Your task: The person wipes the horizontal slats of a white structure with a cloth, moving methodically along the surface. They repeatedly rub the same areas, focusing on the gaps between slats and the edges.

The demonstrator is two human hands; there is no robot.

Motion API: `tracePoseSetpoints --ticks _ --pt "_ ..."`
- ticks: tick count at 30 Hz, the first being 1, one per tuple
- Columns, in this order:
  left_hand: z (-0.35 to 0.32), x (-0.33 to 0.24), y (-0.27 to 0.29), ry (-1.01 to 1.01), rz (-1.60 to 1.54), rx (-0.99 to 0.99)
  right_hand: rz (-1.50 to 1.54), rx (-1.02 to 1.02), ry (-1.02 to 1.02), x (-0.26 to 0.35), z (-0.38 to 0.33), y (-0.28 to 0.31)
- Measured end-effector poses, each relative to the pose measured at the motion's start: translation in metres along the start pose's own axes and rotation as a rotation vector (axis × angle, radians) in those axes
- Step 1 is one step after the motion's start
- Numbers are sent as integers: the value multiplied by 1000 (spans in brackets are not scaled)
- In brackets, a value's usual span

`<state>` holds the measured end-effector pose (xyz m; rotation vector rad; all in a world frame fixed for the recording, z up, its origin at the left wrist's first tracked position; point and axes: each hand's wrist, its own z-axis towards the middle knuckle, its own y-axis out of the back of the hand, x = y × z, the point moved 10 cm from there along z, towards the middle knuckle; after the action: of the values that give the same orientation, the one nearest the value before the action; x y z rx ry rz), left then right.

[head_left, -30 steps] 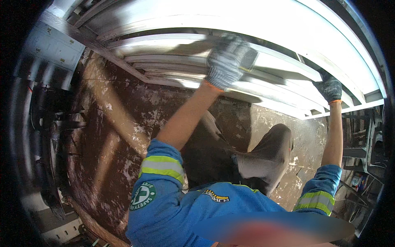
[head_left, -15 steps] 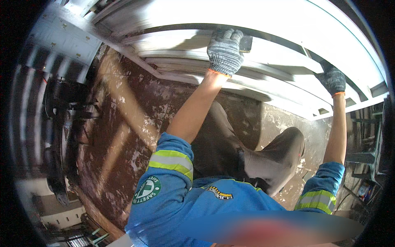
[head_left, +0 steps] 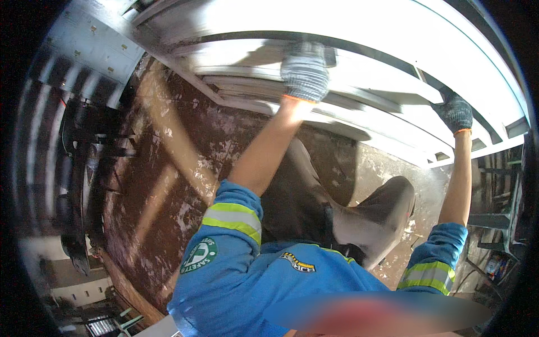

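Long pale metal frame rails (head_left: 359, 73) run overhead, their ends cut off by the rim. The gloved left hand (head_left: 305, 73) presses against one; finger spread is blurred. The gloved right hand (head_left: 456, 112) grips another rail's edge.

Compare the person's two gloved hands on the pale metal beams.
The left hand wears a light grey knit glove; the right hand wears a darker one. The left hand looks larger and sits higher in the view; the right hand sits lower, at the far right. Both rest on the pale metal beams, arms stretched out.
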<state>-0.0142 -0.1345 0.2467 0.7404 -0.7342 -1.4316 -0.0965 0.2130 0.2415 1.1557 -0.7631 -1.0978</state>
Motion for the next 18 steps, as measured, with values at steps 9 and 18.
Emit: tracePoseSetpoints --ticks 9,18 --pt "10 42 15 -105 -158 -61 -3 -83 68 1 -3 7" --pt "26 107 -12 188 175 108 -15 -14 0 -15 0 -2"
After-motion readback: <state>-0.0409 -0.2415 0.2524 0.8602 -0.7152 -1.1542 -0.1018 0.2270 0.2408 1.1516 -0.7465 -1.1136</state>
